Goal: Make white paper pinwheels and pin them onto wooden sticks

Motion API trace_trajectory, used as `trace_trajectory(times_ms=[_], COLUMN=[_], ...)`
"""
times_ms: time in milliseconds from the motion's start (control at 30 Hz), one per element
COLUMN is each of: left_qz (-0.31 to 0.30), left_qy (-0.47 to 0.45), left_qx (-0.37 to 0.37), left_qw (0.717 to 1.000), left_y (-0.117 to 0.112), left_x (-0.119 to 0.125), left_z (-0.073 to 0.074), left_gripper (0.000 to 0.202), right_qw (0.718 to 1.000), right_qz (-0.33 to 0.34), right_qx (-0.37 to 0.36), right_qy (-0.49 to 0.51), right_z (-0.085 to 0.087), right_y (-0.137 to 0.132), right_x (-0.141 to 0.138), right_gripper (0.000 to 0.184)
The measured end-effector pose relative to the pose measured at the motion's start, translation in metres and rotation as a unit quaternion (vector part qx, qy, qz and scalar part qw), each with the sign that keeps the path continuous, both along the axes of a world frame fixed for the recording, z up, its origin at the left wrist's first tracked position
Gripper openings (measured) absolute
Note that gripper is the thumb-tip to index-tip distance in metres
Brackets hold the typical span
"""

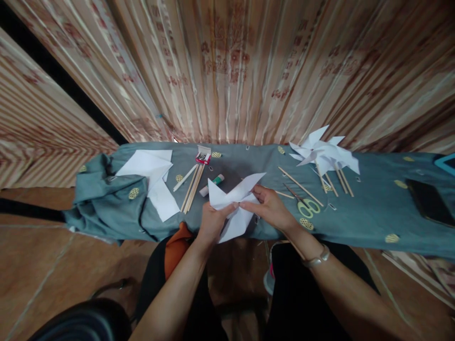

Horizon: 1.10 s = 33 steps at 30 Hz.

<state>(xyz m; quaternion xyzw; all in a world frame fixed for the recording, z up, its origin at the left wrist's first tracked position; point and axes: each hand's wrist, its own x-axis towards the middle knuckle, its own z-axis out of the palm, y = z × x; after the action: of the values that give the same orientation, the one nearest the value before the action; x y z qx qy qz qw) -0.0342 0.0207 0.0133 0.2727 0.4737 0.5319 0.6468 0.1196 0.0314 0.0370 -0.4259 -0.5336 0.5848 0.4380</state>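
A white paper pinwheel (241, 222) is held in front of me near the table's front edge, its pointed blades spread out. My left hand (214, 219) grips it from the left, the thumb pressed at the centre. From the right, my right hand (272, 207) holds it too, thumb tip meeting the middle and fingers behind a blade. Whether a pin sits under the thumbs I cannot tell. Just behind the pinwheel lies a glue stick (212, 185). Scissors with light green handles (308, 208) rest right of my right hand, beside a thin wooden stick (300, 186).
White paper sheets (156, 175) lie at the left. Several wooden sticks (194, 189) and a white pen-like stick (185, 178) lie near a small red box of metal pieces (203, 156). Finished pinwheels (327, 151) are piled at right, with a phone (431, 201) beyond. A curtain (227, 71) hangs behind.
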Motion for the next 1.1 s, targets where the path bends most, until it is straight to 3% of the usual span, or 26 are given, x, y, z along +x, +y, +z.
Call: trace_trajectory(times_ms=[400,533,633,700,933,1033,1100], left_qz=[0.0,0.011,0.02,0.015,-0.021,-0.061,-0.099], left_qy=[-0.003,-0.032,-0.026,-0.004,0.077,0.145,0.217], left_qx=[0.009,0.045,0.043,0.038,0.062,0.132,0.2], left_qw=[1.0,0.998,0.999,0.999,0.995,0.979,0.95], left_y=[0.003,0.008,0.009,0.008,0.009,0.018,0.028], left_x=[-0.008,-0.006,-0.001,0.004,0.025,0.04,0.052], left_z=[0.002,0.006,0.006,0.004,0.006,0.014,0.015], left_gripper=[0.048,0.052,0.048,0.044,0.024,0.016,0.013], right_qw=[0.999,0.99,0.96,0.94,0.918,0.903,0.896], right_qz=[-0.019,-0.135,-0.265,-0.315,-0.34,-0.361,-0.365], right_qx=[0.024,0.026,0.04,0.048,0.066,0.039,0.025], right_qy=[-0.012,0.009,0.079,0.121,0.19,0.232,0.252], right_z=[0.003,0.016,0.029,0.036,0.039,0.038,0.038], right_y=[0.006,0.015,0.019,0.019,0.008,0.005,0.002], right_x=[-0.007,0.025,0.061,0.084,0.137,0.155,0.164], right_gripper=[0.028,0.032,0.024,0.019,0.01,0.012,0.013])
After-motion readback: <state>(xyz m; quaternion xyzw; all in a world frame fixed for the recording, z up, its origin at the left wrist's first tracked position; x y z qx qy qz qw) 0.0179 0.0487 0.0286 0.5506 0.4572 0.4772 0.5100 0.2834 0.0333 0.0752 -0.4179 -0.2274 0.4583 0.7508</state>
